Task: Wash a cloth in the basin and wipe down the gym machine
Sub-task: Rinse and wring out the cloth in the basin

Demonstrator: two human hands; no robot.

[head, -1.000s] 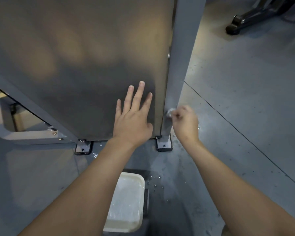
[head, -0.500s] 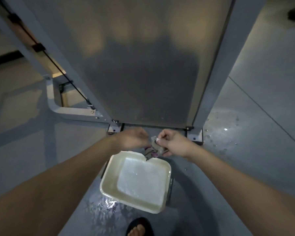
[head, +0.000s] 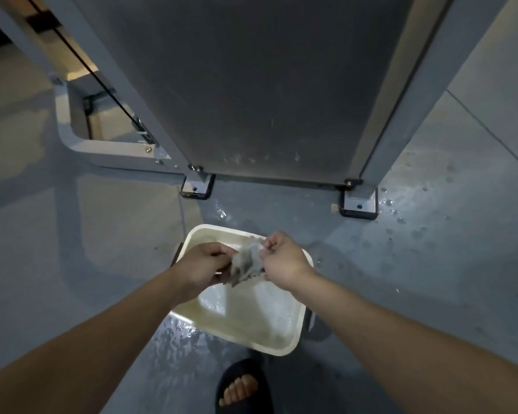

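A small grey wet cloth (head: 247, 262) hangs bunched between both hands above a cream rectangular basin (head: 281, 342) that holds shallow water. My left hand (head: 205, 265) grips the cloth's left side and my right hand (head: 283, 259) pinches its upper right edge. The basin sits on the floor just in front of the gym machine (head: 251, 85), whose broad dark grey panel rises from two bolted feet.
Water is splashed on the grey floor around the basin and near the machine's right foot plate (head: 359, 204). A white curved frame tube (head: 102, 147) and a black cable run at the left. A foot in a dark slipper (head: 244, 386) stands just below the basin.
My left hand left the machine panel and my right hand left the post; both came down over the basin and now hold the cloth together. The view has tilted downward.
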